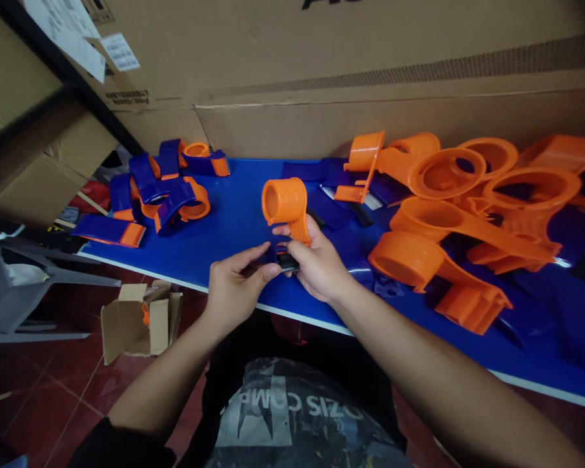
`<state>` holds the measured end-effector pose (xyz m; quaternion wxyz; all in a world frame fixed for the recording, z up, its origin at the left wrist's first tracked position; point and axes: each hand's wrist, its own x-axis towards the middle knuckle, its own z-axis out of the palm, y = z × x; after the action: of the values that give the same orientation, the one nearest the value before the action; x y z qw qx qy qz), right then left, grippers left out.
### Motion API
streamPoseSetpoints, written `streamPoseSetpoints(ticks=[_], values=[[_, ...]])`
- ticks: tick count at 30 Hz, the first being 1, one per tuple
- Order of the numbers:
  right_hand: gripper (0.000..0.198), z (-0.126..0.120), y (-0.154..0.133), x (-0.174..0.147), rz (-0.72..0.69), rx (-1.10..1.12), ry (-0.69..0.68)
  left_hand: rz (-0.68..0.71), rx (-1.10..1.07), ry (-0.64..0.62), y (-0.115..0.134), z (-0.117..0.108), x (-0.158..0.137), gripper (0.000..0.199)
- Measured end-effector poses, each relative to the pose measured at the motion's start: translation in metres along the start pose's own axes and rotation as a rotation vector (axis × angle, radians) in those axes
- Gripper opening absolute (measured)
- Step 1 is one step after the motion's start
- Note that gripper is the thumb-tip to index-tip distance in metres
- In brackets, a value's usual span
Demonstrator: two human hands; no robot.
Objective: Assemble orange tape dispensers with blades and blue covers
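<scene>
Shirt [299, 416] nearest, carton [113, 333] (below hands [234, 285]) holds orange piece [145, 314].

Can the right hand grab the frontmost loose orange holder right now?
Probably not yet: the right hand grips another orange holder, though the way across the blue table to the frontmost loose holder looks free.
</scene>
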<state>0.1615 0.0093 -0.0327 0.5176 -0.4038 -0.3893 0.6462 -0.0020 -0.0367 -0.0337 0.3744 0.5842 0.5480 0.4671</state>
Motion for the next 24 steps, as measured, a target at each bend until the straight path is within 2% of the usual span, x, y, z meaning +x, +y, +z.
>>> streamPoseSetpoints(ticks=[5, 12, 19, 24], values=[[0.039, 0.001, 0.0, 0.0, 0.001, 0.005, 0.006, -0.044, -0.053, 0.02, -0.007, 0.003, -0.001, 0.052], [0.036, 0.001, -0.002, -0.002, 0.045, 0.039, 0.019, -0.034, -0.096, -0.02, -0.009, 0.001, 0.003, 0.048], [0.04, 0.001, -0.003, -0.004, 0.07, 0.058, -0.025, -0.091, -0.238, 0.0, -0.011, 0.006, 0.009, 0.043], [0.039, 0.0, -0.005, -0.005, 0.094, 0.11, -0.051, -0.136, -0.372, -0.099, -0.013, 0.006, 0.014, 0.039]])
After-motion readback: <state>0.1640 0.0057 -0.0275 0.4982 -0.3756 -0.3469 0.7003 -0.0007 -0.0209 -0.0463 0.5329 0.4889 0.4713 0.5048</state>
